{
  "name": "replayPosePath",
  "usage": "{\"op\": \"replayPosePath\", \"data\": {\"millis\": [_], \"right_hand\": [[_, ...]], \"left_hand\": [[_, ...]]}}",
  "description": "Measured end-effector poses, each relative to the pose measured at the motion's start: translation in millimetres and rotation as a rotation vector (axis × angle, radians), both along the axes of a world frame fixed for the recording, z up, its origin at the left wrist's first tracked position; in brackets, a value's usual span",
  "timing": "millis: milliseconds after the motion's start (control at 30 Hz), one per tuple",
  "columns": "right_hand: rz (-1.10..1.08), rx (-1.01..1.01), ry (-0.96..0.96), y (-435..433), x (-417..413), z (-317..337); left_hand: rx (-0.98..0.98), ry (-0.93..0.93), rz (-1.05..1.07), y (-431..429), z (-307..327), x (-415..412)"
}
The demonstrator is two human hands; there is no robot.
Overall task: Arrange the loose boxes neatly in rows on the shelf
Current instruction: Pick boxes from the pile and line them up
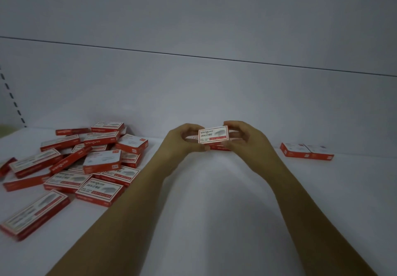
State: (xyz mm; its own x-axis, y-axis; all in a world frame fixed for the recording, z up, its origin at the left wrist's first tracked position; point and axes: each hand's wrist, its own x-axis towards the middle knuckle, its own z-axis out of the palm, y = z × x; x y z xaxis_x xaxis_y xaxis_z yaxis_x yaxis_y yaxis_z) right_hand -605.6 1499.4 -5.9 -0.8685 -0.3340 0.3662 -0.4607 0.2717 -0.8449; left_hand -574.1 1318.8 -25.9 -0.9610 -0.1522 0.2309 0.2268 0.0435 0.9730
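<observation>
wall: plain white back panel (193, 18), flat, matte | seam: thin dark horizontal seam (193, 55) across it, sloping slightly down to the right | left edge: slotted upright (12, 99), dark slots in a column | furniture: white shelf (214, 190) meets panel at rear | far left: blurred yellow-green patch (4, 130) | light: dim, grey-blue, soft shadows

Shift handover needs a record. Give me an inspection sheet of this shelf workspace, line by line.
Surface: white shelf, dimly lit.
Job's things: held box, printed face toward the camera; two placed boxes side by side at right; more boxes partly hidden beneath the hands.
Clutter: loose pile of red-and-white boxes at left, overlapping at mixed angles.
Grippers: left hand and right hand each grip one end of the held box.
Cables: nothing seen.
Surroundings: grey back panel with a horizontal seam; slotted upright at far left.
</observation>
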Motion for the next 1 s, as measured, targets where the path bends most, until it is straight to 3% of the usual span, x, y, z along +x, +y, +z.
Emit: {"op": "replayPosePath", "data": {"millis": [267,400,500,733,867,1000], "right_hand": [[0.041,0.077,-0.191,-5.0,-4.3,-23.1],[0.035,0.008,-0.198,-7.7,-2.8,-21.1],[-0.076,-0.030,-0.066,-8.1,-0.4,-15.1],[-0.201,0.164,0.575,-15.8,15.2,-17.9],[-0.184,0.223,0.631,-15.8,14.7,-20.7],[-0.155,0.130,0.469,-12.7,10.4,-14.1]], "left_hand": [[-0.309,0.157,0.021,14.7,16.8,15.8],[-0.341,0.185,0.047,11.2,15.9,17.7],[-0.388,0.245,0.112,8.7,10.7,15.5],[-0.540,0.381,0.266,7.5,-4.3,7.1],[-0.546,0.371,0.297,6.4,-7.9,5.0],[-0.467,0.333,0.265,4.9,-1.8,8.0]]}}
